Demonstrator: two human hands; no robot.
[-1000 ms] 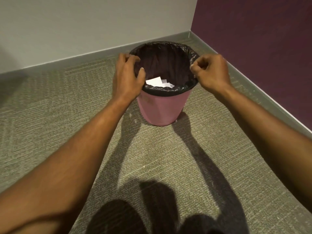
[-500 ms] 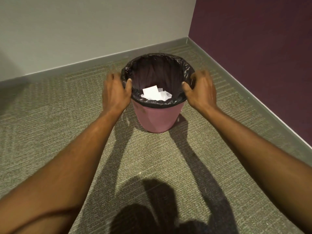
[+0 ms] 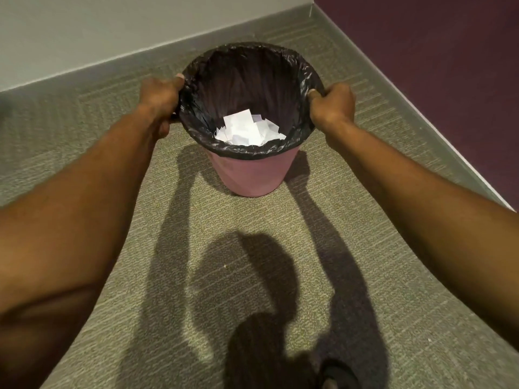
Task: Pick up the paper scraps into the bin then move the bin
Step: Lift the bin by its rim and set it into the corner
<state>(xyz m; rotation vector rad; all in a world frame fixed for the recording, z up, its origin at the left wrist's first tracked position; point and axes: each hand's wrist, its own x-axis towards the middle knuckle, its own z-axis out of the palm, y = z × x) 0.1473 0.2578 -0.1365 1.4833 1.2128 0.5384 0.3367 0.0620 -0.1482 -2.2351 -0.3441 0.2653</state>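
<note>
A pink bin (image 3: 252, 175) with a black plastic liner stands on the carpet near the room's corner. White paper scraps (image 3: 247, 130) lie in a heap at its bottom. My left hand (image 3: 160, 99) grips the left side of the rim, fingers wrapped around the liner. My right hand (image 3: 331, 103) grips the right side of the rim the same way. Whether the bin's base touches the carpet or hangs just above it, I cannot tell.
A grey-white wall (image 3: 112, 29) with a baseboard runs behind the bin. A dark purple wall (image 3: 449, 66) closes the right side. Green-grey carpet (image 3: 252, 276) stretches toward me, with my shadow on it. A dark shoe tip (image 3: 334, 374) shows at the bottom edge.
Both hands went from hovering at the rim to gripping it on either side. The bin now appears closer to me and farther from the corner.
</note>
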